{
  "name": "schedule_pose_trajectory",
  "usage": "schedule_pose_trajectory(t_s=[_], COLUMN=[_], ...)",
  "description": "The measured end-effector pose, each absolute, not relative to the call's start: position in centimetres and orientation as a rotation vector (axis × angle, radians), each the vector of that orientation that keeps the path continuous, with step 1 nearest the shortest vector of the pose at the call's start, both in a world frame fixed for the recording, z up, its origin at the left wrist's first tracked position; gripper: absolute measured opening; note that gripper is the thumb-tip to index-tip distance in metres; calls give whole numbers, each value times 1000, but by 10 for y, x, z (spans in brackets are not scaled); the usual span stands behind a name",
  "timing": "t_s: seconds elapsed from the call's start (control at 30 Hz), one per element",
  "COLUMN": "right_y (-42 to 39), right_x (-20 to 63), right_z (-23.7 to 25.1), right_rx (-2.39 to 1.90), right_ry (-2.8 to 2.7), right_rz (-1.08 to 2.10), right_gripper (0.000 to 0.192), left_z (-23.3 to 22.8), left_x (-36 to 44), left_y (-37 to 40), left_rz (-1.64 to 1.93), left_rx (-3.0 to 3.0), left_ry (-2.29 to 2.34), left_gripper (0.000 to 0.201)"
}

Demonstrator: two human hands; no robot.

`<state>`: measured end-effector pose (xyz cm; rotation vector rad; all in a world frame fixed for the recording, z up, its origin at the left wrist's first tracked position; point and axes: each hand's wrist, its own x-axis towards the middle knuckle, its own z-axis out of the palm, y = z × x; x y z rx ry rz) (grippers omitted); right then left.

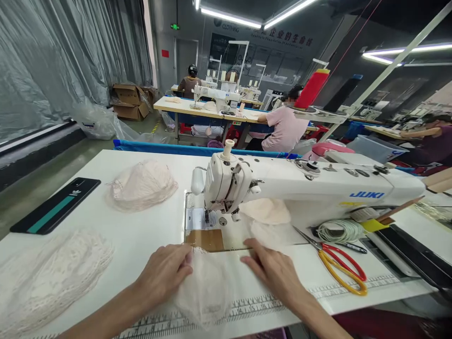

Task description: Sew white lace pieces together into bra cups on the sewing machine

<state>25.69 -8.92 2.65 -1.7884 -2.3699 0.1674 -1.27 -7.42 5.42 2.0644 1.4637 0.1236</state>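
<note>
A sheer, pale lace piece [208, 287] is spread flat on the white sewing table [148, 235], right at the front edge and just short of the needle plate [195, 219]. It's pinned down from both sides: the left hand [164, 273] is laid on its left edge with fingers together and flat, and the right hand [273, 268] is pressed on the right side, fingers stretched forward and slightly apart. Nothing is actually clamped, just held flat.

Nothing seems to be stitched on this piece yet, since it hasn't been fed under the presser foot [207, 217] of the JUKI sewing machine [300, 181]; hard to say for sure, the mesh is so thin that seams wouldn't show here.

Further out, a stack of similar lace pieces [45, 278] is heaped at the near left, and another bundle [141, 186] is set further back. A padded cup [266, 211] is tucked under the machine arm. Red-and-yellow scissors [339, 266] are parked to the right, a phone [56, 205] on the far left.
</note>
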Motion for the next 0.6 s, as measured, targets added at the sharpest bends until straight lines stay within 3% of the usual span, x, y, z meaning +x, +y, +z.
schedule_pose_trajectory(t_s=[0.17,0.33,0.4,0.6], right_y=[-89,-87,-89,-103], right_x=[269,219,207,207], right_z=[36,45,51,77], right_rx=[-1834,-1353,-1228,-1206], right_ry=[-2257,-2283,-2245,-1953], right_rz=[85,497,636,1386], right_gripper=[20,21,13,15], left_z=[54,68,80,105], left_x=[3,4,4,6], left_y=[-70,-78,-88,-94], left_rz=[178,177,159,135], left_rx=[2056,2014,1897,1527], left_ry=[1414,1423,1408,1228], left_gripper=[14,18,20,24])
